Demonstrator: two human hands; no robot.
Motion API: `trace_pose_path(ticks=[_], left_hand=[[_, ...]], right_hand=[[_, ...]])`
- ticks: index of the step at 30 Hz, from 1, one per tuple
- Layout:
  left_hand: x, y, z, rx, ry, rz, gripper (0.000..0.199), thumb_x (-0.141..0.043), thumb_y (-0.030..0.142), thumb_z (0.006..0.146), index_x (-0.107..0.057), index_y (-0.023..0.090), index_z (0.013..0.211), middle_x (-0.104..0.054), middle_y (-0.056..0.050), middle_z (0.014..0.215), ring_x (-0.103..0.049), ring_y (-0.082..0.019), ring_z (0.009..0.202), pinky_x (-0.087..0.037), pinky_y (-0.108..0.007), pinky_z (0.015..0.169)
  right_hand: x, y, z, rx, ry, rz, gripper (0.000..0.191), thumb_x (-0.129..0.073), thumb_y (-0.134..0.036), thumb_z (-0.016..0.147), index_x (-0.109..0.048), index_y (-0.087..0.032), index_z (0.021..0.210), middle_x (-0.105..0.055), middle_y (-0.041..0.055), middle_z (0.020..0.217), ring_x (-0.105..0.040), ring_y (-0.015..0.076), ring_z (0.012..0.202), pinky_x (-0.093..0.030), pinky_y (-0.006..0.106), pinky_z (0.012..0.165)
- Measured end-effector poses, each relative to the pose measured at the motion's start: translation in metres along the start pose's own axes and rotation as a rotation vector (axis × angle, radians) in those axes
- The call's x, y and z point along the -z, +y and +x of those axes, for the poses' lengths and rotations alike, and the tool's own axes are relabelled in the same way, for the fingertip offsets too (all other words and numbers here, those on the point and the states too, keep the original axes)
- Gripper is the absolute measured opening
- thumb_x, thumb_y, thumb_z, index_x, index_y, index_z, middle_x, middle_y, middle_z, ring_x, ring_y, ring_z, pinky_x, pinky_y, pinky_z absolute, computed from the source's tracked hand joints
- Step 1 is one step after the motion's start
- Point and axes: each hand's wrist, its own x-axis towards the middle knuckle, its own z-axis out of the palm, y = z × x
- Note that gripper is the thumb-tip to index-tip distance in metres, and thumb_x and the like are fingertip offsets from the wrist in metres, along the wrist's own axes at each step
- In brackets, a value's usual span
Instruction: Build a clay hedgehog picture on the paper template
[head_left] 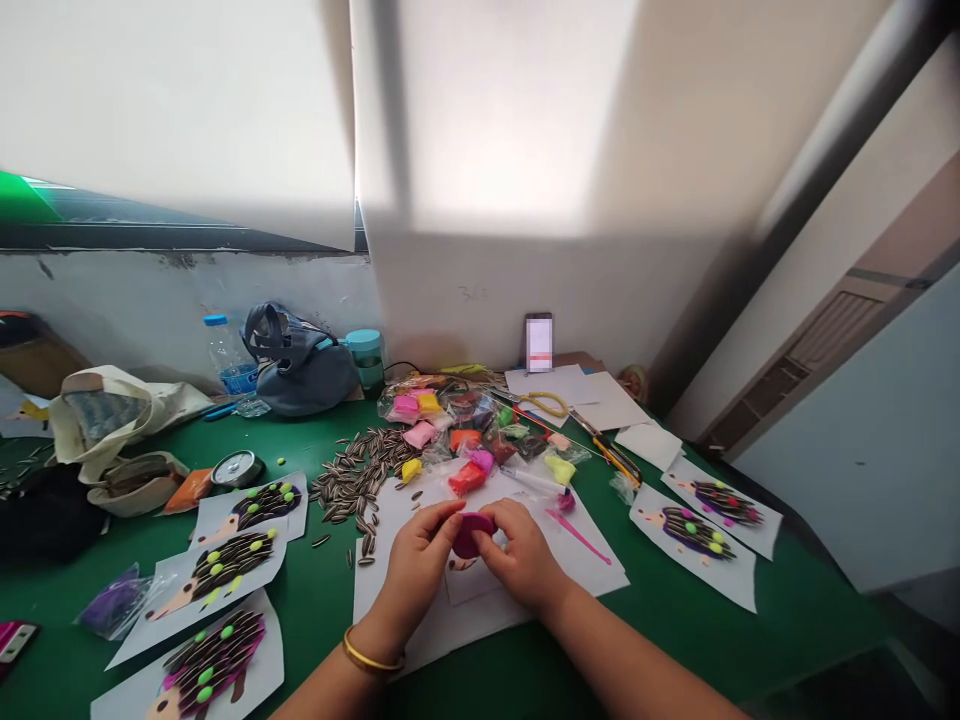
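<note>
A flattened disc of purple clay [471, 534] is held between both hands, above the white paper [420, 640] in front of me. My left hand [422, 560] pinches its left edge with thumb and fingers, and my right hand [521, 552] grips the right side. Under the disc lies a small card, mostly hidden, with a bit of brown and peach clay showing. A pink tool [581, 538] rests on the paper to the right. Behind the hands are a red clay packet [468, 478] and a marker [534, 480].
Sunflower seeds [360, 475] lie in a pile left of the paper. Hedgehog pictures [232, 560] stand along both sides. Farther back are yellow scissors [546, 403], an upright phone [538, 343], a blue bag [307, 370] and a bottle [231, 358].
</note>
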Motion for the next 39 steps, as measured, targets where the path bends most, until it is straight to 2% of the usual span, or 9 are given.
trace_pose_path(ticks=[5, 8, 11, 14, 19, 27, 33, 36, 39], left_hand=[[-0.0013, 0.0019, -0.0019, -0.123, -0.067, -0.005, 0.023, -0.066, 0.039, 0.084, -0.077, 0.022, 0.094, -0.070, -0.006, 0.088, -0.066, -0.020, 0.082, -0.058, -0.033, 0.073], [-0.0009, 0.0033, -0.0015, -0.036, -0.050, -0.026, 0.022, -0.067, 0.039, 0.082, -0.075, 0.018, 0.084, -0.068, -0.005, 0.079, -0.066, -0.018, 0.072, -0.058, -0.031, 0.067], [-0.0019, 0.0048, -0.0013, 0.045, -0.032, -0.091, 0.031, -0.070, 0.040, 0.079, -0.072, 0.018, 0.101, -0.070, -0.005, 0.085, -0.068, -0.019, 0.074, -0.060, -0.031, 0.063], [-0.0030, 0.0072, -0.0024, -0.003, -0.072, -0.064, 0.033, -0.069, 0.040, 0.079, -0.072, 0.021, 0.106, -0.069, -0.006, 0.093, -0.067, -0.019, 0.075, -0.059, -0.029, 0.057], [-0.0029, 0.0068, -0.0035, -0.043, -0.056, 0.011, 0.023, -0.064, 0.039, 0.084, -0.075, 0.020, 0.085, -0.069, -0.005, 0.083, -0.066, -0.019, 0.075, -0.058, -0.026, 0.059], [-0.0045, 0.0023, -0.0035, -0.079, -0.094, 0.029, 0.027, -0.059, 0.041, 0.088, -0.074, 0.023, 0.102, -0.068, -0.007, 0.098, -0.067, -0.021, 0.088, -0.060, -0.031, 0.066], [-0.0082, 0.0032, -0.0064, 0.046, -0.077, -0.096, 0.030, -0.060, 0.039, 0.086, -0.071, 0.020, 0.107, -0.071, -0.008, 0.101, -0.069, -0.022, 0.085, -0.059, -0.031, 0.063], [-0.0087, 0.0015, -0.0089, -0.043, -0.138, -0.053, 0.034, -0.061, 0.033, 0.086, -0.069, 0.024, 0.117, -0.070, -0.009, 0.109, -0.068, -0.022, 0.089, -0.059, -0.032, 0.068], [-0.0072, 0.0016, -0.0091, -0.085, -0.134, 0.002, 0.025, -0.062, 0.032, 0.085, -0.074, 0.024, 0.106, -0.071, -0.008, 0.099, -0.067, -0.021, 0.087, -0.059, -0.029, 0.067]], right_hand=[[-0.0003, 0.0005, 0.0008, 0.042, 0.003, -0.024, 0.006, -0.060, -0.021, 0.085, -0.062, -0.021, 0.079, -0.064, 0.0012, 0.075, -0.056, 0.0189, 0.077, -0.041, 0.033, 0.076], [0.0006, 0.0000, 0.0002, 0.038, 0.013, 0.002, 0.009, -0.057, -0.024, 0.088, -0.063, -0.021, 0.082, -0.065, 0.0018, 0.078, -0.056, 0.0189, 0.079, -0.041, 0.033, 0.077], [0.0023, -0.0001, -0.0004, 0.012, 0.033, 0.021, 0.014, -0.051, -0.026, 0.093, -0.063, -0.022, 0.088, -0.066, 0.0030, 0.083, -0.057, 0.0193, 0.080, -0.042, 0.034, 0.076], [0.0028, 0.0001, -0.0010, 0.022, 0.013, 0.006, 0.013, -0.053, -0.025, 0.092, -0.064, -0.022, 0.087, -0.067, 0.0026, 0.082, -0.058, 0.0194, 0.081, -0.043, 0.034, 0.078], [0.0018, 0.0010, -0.0018, 0.044, 0.012, 0.010, 0.010, -0.056, -0.026, 0.089, -0.064, -0.022, 0.088, -0.066, 0.0029, 0.083, -0.058, 0.0196, 0.081, -0.044, 0.034, 0.078], [-0.0004, 0.0033, -0.0026, 0.035, 0.042, -0.005, 0.013, -0.053, -0.024, 0.089, -0.062, -0.021, 0.081, -0.063, 0.0018, 0.076, -0.054, 0.0187, 0.075, -0.041, 0.033, 0.074], [0.0027, 0.0046, -0.0020, -0.003, 0.053, 0.002, 0.012, -0.054, -0.026, 0.089, -0.064, -0.021, 0.086, -0.064, 0.0027, 0.080, -0.055, 0.0195, 0.078, -0.042, 0.033, 0.074], [0.0042, 0.0048, -0.0016, -0.002, 0.049, -0.015, 0.013, -0.052, -0.024, 0.090, -0.064, -0.021, 0.084, -0.064, 0.0028, 0.078, -0.055, 0.0195, 0.076, -0.042, 0.033, 0.074], [0.0042, 0.0027, -0.0026, 0.029, 0.029, -0.020, 0.014, -0.053, -0.025, 0.091, -0.064, -0.022, 0.083, -0.064, 0.0023, 0.078, -0.056, 0.0193, 0.077, -0.041, 0.033, 0.075]])
